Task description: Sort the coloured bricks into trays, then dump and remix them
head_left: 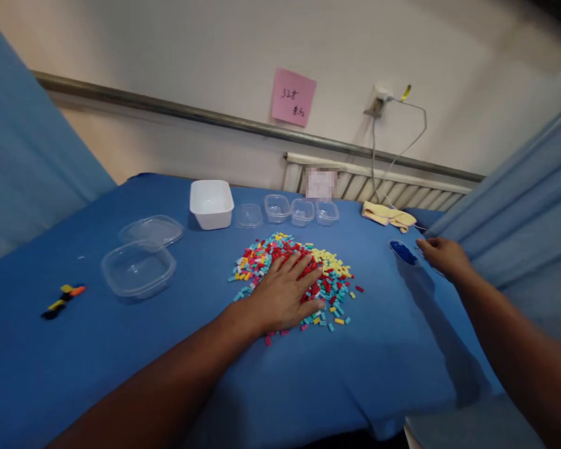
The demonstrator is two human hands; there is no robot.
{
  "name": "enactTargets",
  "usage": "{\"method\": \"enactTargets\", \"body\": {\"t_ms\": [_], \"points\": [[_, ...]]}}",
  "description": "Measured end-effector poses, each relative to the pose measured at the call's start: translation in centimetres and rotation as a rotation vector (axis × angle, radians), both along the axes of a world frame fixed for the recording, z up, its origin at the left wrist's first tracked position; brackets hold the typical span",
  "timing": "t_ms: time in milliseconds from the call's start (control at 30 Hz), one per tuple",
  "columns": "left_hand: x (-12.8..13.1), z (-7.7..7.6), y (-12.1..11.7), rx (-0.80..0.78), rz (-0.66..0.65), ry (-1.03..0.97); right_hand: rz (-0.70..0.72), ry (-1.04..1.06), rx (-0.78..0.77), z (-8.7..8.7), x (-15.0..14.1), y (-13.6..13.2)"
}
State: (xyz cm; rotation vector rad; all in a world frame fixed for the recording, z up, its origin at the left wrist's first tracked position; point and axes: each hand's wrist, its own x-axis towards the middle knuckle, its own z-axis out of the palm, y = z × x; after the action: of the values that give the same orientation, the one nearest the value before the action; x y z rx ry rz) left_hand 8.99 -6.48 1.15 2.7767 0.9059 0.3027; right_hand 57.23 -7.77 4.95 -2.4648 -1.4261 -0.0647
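My left hand (287, 293) lies palm down with fingers spread on a heap of small plastic building bricks (334, 262). Red, turquoise, yellow, white and pink pieces surround it, and some are hidden under the palm. Off to the right, my right hand (444, 257) has its fingers pinched together above the blue cloth. A thin clear edge shows beside and below these fingers, but what they hold is too faint to make out. Just left of that hand is a small clear container (403, 252) with dark blue contents.
Along the back stand a white tub (212, 209), a clear lid (249, 216) and three small clear tubs (302, 214). A folded yellow cloth (388, 216) lies at the back right. To the left are larger clear plastic pieces (139, 269) and a black, yellow and orange object (63, 301).
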Motion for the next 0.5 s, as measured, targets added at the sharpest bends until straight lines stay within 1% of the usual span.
{"method": "enactTargets", "body": {"t_ms": [33, 100, 167, 233, 267, 333, 433, 500], "points": [[0.3, 0.1, -0.3, 0.008, -0.013, -0.005, -0.044, 0.000, -0.033, -0.8, 1.0, -0.8], [0.8, 0.3, -1.1, 0.013, -0.066, -0.011, -0.102, 0.008, -0.088, -2.7, 2.1, -1.6], [1.3, 0.4, -1.6, 0.019, -0.147, -0.005, -0.105, 0.019, -0.125, -4.4, 2.4, -1.8], [1.6, 0.4, -1.8, 0.037, -0.200, 0.006, -0.104, 0.028, -0.150, -5.6, 2.5, -1.4], [1.7, 0.4, -1.7, 0.050, -0.200, 0.009, -0.105, 0.034, -0.160, -6.0, 2.5, -1.0], [1.7, 0.4, -1.2, 0.075, -0.159, 0.014, -0.101, 0.055, -0.178, -6.3, 2.6, -0.2], [1.1, 0.7, 0.0, 0.108, -0.079, 0.031, -0.085, 0.105, -0.186, -6.2, 2.7, 0.8], [0.4, 1.1, 0.8, 0.148, -0.022, 0.025, -0.087, 0.141, -0.165, -6.0, 2.5, 1.1]]}}
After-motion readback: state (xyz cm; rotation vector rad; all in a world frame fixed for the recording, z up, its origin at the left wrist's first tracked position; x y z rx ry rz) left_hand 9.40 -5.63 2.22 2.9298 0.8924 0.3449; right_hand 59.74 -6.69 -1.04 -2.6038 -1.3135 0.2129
